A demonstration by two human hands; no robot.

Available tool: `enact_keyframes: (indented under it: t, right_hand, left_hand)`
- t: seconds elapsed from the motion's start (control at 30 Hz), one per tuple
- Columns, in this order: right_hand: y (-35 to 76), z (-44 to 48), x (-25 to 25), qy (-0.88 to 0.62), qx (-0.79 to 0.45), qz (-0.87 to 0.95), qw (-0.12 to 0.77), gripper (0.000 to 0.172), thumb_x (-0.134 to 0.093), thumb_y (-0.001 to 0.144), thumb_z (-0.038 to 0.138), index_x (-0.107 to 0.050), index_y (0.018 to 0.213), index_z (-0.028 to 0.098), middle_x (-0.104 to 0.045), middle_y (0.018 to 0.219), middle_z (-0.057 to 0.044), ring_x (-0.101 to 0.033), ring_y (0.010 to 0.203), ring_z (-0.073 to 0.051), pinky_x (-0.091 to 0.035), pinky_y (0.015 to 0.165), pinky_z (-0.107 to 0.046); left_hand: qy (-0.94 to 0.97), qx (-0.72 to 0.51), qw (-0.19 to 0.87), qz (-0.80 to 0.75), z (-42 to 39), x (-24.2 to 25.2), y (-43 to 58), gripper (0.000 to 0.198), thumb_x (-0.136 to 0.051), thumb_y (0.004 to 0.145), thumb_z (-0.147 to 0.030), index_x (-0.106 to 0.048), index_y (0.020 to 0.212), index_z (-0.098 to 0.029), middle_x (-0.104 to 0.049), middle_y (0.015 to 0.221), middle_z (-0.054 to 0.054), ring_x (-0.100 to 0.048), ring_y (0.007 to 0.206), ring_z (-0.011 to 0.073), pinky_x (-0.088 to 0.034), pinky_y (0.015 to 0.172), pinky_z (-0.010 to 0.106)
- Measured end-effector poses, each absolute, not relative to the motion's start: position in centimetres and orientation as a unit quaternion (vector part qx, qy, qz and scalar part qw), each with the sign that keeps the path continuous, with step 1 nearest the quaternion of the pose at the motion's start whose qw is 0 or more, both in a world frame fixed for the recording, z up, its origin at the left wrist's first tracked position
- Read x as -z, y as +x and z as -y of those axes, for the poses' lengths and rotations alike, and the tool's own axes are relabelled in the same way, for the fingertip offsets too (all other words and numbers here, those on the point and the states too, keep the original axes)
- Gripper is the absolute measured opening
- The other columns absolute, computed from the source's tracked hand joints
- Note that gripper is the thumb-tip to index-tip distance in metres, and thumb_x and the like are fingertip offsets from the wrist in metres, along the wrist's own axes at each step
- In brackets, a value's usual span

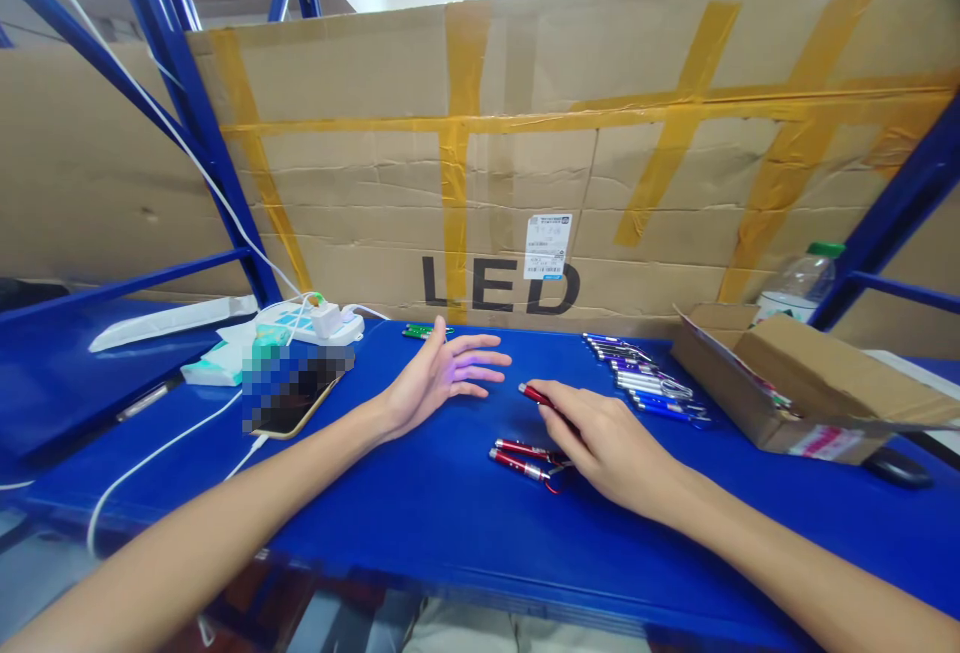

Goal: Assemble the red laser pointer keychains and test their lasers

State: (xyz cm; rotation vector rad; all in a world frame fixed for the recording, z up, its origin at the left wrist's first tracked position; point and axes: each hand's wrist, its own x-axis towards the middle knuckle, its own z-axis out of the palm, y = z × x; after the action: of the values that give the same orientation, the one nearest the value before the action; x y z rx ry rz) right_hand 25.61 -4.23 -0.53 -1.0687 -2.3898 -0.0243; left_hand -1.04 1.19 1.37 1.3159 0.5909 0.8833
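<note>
My right hand [611, 438] is closed around a small red penlight [531, 393], its silver tip aimed left. A violet glow falls on the palm of my left hand [442, 373], which is held up with its fingers spread and nothing in it. Just below my right hand, two more red penlights [519, 465] lie side by side on the blue table [420, 513], their right ends partly hidden by that hand. Behind my left hand lies a green penlight [417, 331], partly covered by the thumb.
Several blue, silver and dark penlights [645, 380] lie in a row at the right, beside an open cardboard box [739, 393]. A plugged-in phone [300, 393], cables and a power strip [330, 323] occupy the left. A tall cardboard sheet [375, 203] closes off the back.
</note>
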Motion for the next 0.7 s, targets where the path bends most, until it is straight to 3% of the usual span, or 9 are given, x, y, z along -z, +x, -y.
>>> enact_keyframes:
  t: [0.7]
  right_hand:
    - [25.4,4.35,0.2,-0.399,-0.02,0.883,0.246,0.037,-0.038,0.114,0.029,-0.066,0.135,0.019,-0.082,0.119,-0.012,-0.08,0.096,-0.026,-0.063,0.084,-0.039]
  left_hand:
    - [0.587,-0.384,0.664,-0.259,-1.1,-1.37,-0.96,0.09,-0.029,0.1,-0.086,-0.062,0.145,-0.016,-0.066,0.148,0.022,-0.064,0.132,0.0374,-0.049,0.103,0.045]
